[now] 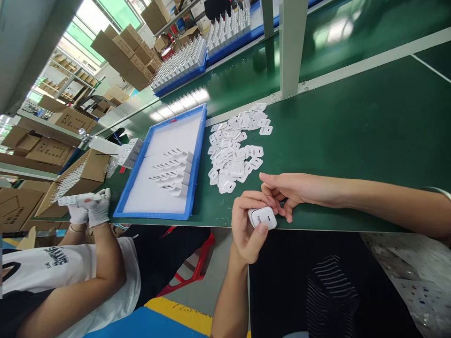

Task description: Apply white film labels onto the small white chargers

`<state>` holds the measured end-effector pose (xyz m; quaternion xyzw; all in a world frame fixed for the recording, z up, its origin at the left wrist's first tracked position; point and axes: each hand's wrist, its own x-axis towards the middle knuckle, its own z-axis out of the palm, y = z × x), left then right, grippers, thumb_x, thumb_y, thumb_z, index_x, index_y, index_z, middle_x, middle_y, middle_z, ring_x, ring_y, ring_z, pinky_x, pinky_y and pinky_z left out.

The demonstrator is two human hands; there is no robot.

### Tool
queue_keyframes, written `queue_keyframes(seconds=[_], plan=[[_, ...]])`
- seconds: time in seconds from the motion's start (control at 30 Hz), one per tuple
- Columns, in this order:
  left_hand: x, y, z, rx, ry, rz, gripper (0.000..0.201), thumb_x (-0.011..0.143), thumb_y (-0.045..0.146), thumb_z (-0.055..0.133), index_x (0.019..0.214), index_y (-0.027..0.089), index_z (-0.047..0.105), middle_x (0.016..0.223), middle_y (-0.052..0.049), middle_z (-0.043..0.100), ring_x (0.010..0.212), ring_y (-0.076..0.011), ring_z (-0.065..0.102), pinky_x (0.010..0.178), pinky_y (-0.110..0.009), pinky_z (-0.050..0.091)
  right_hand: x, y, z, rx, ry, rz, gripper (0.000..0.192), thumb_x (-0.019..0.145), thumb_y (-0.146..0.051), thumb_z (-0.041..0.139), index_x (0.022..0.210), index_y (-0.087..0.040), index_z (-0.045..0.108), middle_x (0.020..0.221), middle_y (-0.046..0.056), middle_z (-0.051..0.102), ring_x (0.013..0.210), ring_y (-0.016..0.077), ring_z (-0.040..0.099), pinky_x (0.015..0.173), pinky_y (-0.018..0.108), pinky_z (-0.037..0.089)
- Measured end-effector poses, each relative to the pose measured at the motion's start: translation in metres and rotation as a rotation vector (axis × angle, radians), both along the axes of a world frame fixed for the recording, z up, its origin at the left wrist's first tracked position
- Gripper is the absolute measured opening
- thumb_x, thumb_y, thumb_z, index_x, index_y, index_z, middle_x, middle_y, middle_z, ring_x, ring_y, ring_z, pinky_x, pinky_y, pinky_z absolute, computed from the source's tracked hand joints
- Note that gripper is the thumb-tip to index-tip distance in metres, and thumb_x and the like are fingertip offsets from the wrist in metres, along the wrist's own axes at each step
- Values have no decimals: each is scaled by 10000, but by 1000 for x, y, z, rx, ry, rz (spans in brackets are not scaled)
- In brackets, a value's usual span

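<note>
My left hand (246, 230) grips a small white charger block (262, 218) at the near edge of the green table (352, 136). My right hand (287, 190) reaches in from the right, and its fingertips touch the top of the charger block. Just beyond both hands lies a heap of several small white labels (234, 150). To the left of the heap stands a blue tray (197, 155) with a white liner that holds rows of white chargers (172, 171).
A co-worker in white gloves (93, 209) holds white parts at the left, beside open cardboard boxes (70, 180). More blue trays full of white chargers (183, 63) stand at the back. A white post (292, 47) rises from the table rail. A red stool (197, 267) stands below.
</note>
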<state>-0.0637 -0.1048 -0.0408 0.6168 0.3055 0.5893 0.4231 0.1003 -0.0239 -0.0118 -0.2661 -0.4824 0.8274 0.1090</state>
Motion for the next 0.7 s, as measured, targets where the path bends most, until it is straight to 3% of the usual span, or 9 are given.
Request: queue_keyframes(seconds=[0.3,0.43,0.5,0.57,0.63,0.7], plan=[[1,-2,-5,-121,-38,38,93,957,266,511,1036,224,535,1018,-67,571,897,-184,588,781,-342,470,-3,1,-8,-34,33,-9,644,860,-772,471,699,-155,558,736,47,548,648,142,522,573,276,533],[-19,-8,7,-181,87,19,285,918,359,609,1151,244,493,1125,-73,523,996,-186,545,829,-315,456,-4,0,-14,-49,64,-1,642,895,-750,430,720,-148,566,721,45,566,620,127,530,584,268,535],[-44,-15,22,-226,251,154,367,874,324,682,1176,260,483,1194,-70,500,1091,-192,520,889,-303,444,-5,0,-14,-36,54,11,665,892,-766,411,712,-145,566,698,43,566,606,124,526,577,262,531],[-80,-22,38,-245,397,398,328,871,299,682,1146,260,508,1230,-61,503,1151,-196,512,949,-305,431,-5,0,-12,-9,33,9,676,883,-778,412,706,-143,565,694,44,571,603,121,523,581,259,528],[-120,-26,52,-232,491,643,432,801,361,739,1161,245,529,1229,-66,548,1176,-232,532,978,-332,437,-5,-1,-9,11,17,9,679,878,-784,415,709,-143,567,701,45,577,606,119,526,594,259,527],[-156,-26,60,-316,606,865,521,748,421,761,1181,227,545,1167,-71,617,1087,-255,604,953,-368,471,-5,-2,-8,22,12,9,676,878,-783,416,711,-146,565,702,43,579,603,116,526,605,258,524]])
